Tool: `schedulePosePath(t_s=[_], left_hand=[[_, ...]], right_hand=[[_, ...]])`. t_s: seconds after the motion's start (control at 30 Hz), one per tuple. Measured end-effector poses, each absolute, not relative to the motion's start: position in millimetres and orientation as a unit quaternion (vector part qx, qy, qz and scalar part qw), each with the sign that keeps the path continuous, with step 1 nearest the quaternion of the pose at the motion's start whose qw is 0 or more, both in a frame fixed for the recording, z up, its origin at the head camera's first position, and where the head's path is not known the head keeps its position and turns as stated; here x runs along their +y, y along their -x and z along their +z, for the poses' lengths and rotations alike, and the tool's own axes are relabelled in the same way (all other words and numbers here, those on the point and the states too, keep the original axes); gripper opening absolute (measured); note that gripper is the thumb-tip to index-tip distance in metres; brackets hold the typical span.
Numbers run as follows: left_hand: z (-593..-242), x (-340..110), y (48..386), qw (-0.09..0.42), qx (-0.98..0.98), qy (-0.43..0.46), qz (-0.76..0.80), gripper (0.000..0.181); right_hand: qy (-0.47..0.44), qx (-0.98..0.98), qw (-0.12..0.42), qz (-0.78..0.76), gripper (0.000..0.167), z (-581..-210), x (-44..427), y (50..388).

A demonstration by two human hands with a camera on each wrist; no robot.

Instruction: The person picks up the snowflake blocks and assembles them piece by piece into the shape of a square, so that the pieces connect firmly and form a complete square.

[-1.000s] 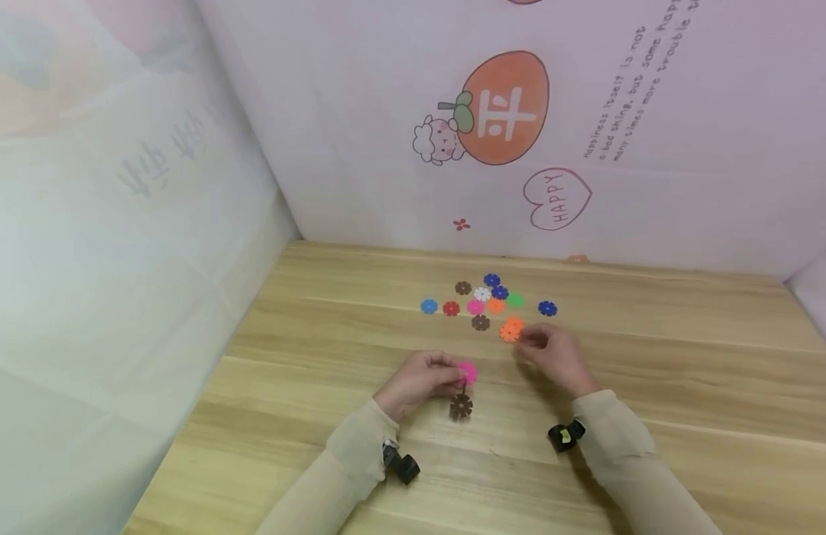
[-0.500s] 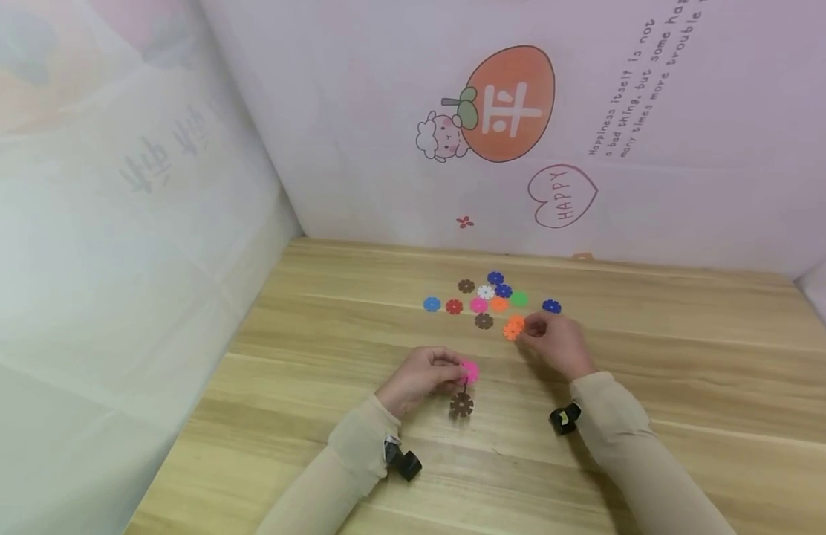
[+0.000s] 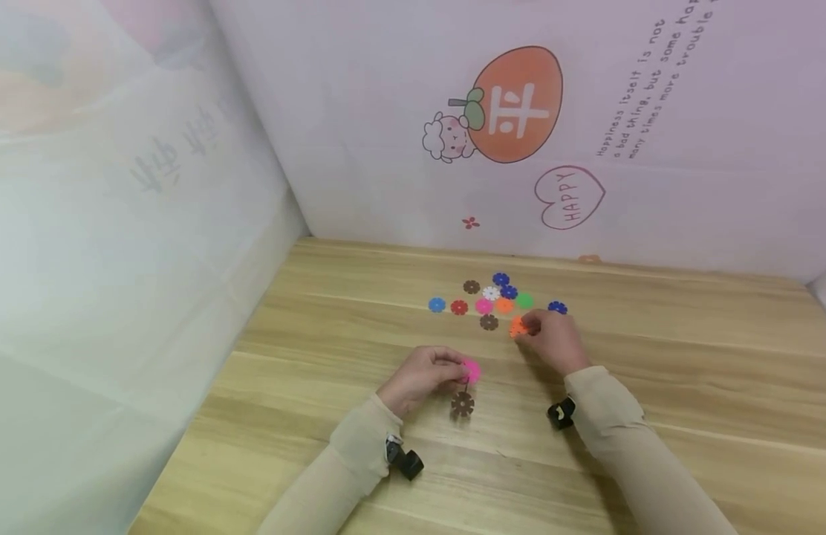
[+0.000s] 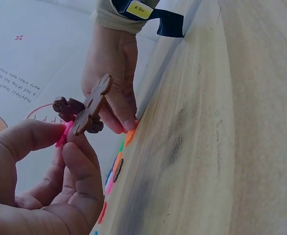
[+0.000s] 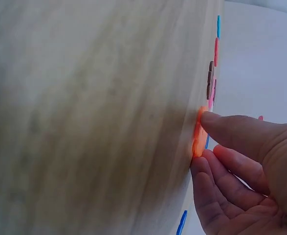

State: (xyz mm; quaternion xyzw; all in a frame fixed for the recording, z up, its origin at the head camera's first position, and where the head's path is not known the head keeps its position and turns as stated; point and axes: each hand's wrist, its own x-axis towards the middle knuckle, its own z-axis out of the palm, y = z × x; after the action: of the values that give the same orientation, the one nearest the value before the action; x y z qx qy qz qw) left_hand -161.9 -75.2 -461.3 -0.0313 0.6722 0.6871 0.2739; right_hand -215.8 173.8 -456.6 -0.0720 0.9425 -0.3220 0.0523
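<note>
Clearly, my left hand (image 3: 423, 375) pinches a bright pink notched plastic disc (image 3: 472, 371) by its edge, a brown notched plastic disc (image 3: 463, 404) hanging below it, above the wood-grained tabletop (image 3: 707, 371). My right hand (image 3: 553, 338) has thumb and fingertips closed on opposite edges of an orange notched plastic disc (image 5: 200, 132) at the table surface. A dark blue notched disc (image 3: 557, 307) lies just beyond my knuckles; wood stretches between my hands and widely rightward, its far edge meeting a printed cloth wall (image 3: 386, 171).
</note>
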Motion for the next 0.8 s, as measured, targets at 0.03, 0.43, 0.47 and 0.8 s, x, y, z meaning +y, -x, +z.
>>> schedulePosePath(t_s=[0.03, 0.43, 0.47, 0.8], left_hand=[[-461, -75, 162, 0.274, 0.672, 0.031, 0.687, 0.024], [-460, -73, 162, 0.270, 0.662, 0.032, 0.698, 0.022], [-460, -73, 162, 0.269, 0.663, 0.030, 0.698, 0.021], [-461, -69, 160, 0.271, 0.663, 0.024, 0.698, 0.020]], right_hand=[[0.076, 0.943, 0.051, -0.320, 0.035, -457, 174, 216], [0.100, 0.936, 0.044, -0.335, 0.026, -460, 181, 211], [0.104, 0.936, 0.044, -0.334, 0.024, -460, 182, 209], [0.118, 0.918, 0.081, -0.370, 0.017, -461, 186, 194]])
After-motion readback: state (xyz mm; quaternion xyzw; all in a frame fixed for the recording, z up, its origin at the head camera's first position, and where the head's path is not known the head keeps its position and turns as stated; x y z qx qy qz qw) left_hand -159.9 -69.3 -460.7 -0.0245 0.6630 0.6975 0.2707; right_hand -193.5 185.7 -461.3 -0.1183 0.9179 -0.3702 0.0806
